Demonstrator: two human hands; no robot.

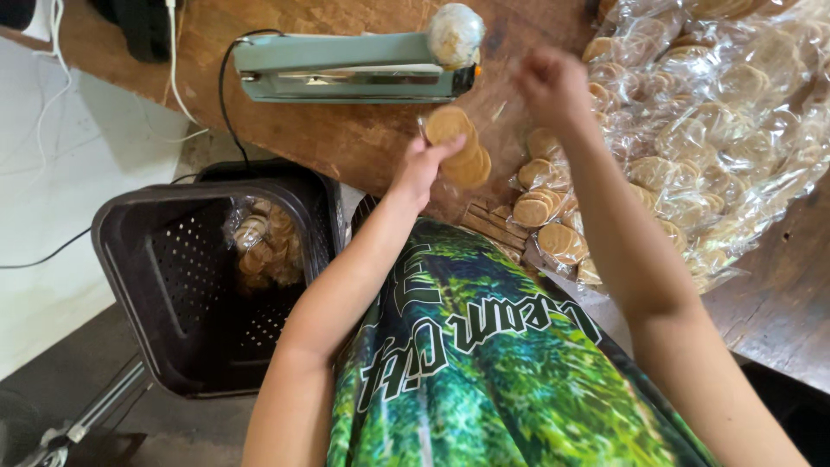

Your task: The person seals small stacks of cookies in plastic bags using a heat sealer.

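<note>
From the head camera, your left hand (421,166) is clenched around a clear plastic bag of round, flat, tan biscuits (460,145), held just in front of the heat sealer (346,67) on the worn wooden table (346,143). The sealer is a long, pale green metal bar with a rounded knob wrapped in crinkled plastic at its near end. Your right hand (553,85) is raised over the table and blurred; you cannot tell whether its fingers are released or curled, and it holds nothing visible. Below it lie more small filled biscuit packs (545,203), and to the right a large heap of glossy, crumpled bags of biscuits (735,112). At your left side stands a dark perforated plastic crate (199,285) with a few sealed packs (264,242) resting against its inner wall.
</note>
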